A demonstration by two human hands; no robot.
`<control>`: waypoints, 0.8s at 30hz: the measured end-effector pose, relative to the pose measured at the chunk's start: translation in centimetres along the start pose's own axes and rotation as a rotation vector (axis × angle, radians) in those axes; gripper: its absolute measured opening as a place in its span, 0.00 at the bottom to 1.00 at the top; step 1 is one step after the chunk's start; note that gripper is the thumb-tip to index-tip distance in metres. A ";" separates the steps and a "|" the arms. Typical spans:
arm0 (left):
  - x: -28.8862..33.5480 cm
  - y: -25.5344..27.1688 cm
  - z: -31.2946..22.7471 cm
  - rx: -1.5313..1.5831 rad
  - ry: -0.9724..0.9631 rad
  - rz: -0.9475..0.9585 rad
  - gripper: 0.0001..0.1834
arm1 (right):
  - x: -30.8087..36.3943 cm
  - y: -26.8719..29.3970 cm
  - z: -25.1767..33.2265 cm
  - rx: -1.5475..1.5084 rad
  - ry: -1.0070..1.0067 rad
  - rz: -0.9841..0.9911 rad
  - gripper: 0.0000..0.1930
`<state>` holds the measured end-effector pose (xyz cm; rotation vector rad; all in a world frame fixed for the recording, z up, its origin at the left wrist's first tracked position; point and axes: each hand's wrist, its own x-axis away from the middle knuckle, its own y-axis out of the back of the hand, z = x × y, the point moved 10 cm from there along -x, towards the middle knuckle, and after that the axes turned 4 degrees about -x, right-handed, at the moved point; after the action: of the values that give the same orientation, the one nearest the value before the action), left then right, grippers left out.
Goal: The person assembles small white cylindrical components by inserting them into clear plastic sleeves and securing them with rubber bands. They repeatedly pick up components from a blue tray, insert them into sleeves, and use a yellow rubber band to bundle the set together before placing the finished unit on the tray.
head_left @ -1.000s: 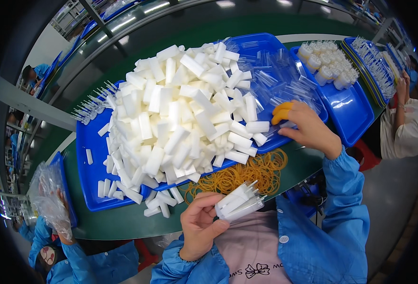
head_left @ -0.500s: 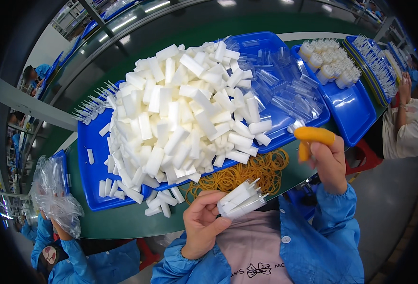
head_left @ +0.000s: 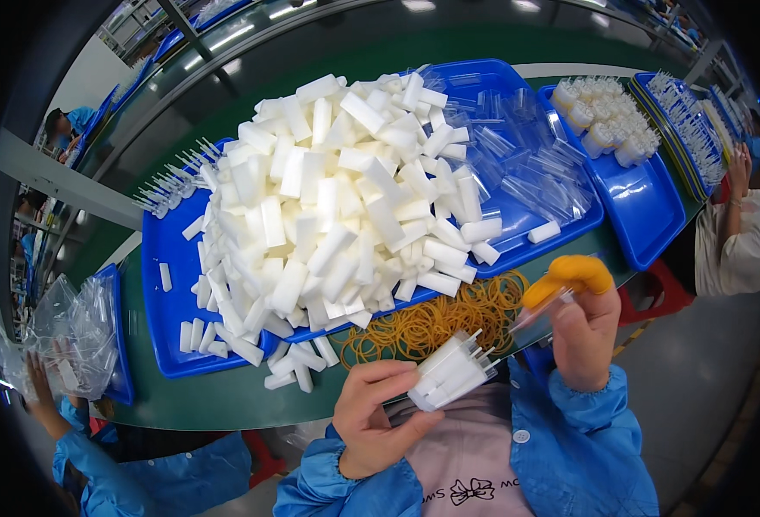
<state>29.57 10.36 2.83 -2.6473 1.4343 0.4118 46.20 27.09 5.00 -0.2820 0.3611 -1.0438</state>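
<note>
My left hand [head_left: 369, 424] is closed around a white plastic part [head_left: 453, 372] with white foam blocks set between its thin prongs, which point to the right. To its right, my right hand [head_left: 586, 332] wears orange finger covers [head_left: 569, 280] and pinches a clear plastic piece [head_left: 539, 317], apart from the held part. Just beyond my hands lies a heap of tan rubber bands [head_left: 436, 326]. A big pile of white foam blocks [head_left: 319, 202] fills much of the blue trays. One loose foam block [head_left: 544, 232] rests on the tray's right edge.
Clear plastic pieces [head_left: 543, 177] lie in the blue tray [head_left: 474, 73]. At right, a smaller blue tray [head_left: 642, 202] holds white pronged parts [head_left: 604, 116]. Co-workers sit on both sides; the left one's hands touch clear plastic bags [head_left: 74, 332]. A red stool [head_left: 660, 293] stands at right.
My right hand has come down toward the held part, and a clear plastic piece now shows in its fingers. The left hand has shifted slightly right. The left co-worker's hands and bags moved left.
</note>
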 end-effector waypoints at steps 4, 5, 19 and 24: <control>0.0 0.1 -0.4 -0.036 -0.029 -0.015 0.26 | 1.0 -1.3 -1.7 -0.033 -0.049 0.086 0.17; 0.0 0.1 -0.6 -0.042 -0.038 -0.014 0.26 | 1.2 -1.6 -1.9 -0.111 -0.074 0.085 0.17; -0.3 -2.4 -3.0 -0.303 -0.143 0.214 0.27 | 1.9 -2.5 -0.8 -0.122 0.030 0.135 0.19; -0.2 -2.9 -3.5 -0.368 -0.241 0.273 0.24 | 1.4 -2.9 -1.0 0.002 -0.072 0.232 0.18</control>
<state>32.53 11.36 6.11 -2.5359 1.7850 1.0773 44.09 24.42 4.99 -0.2679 0.3200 -0.8039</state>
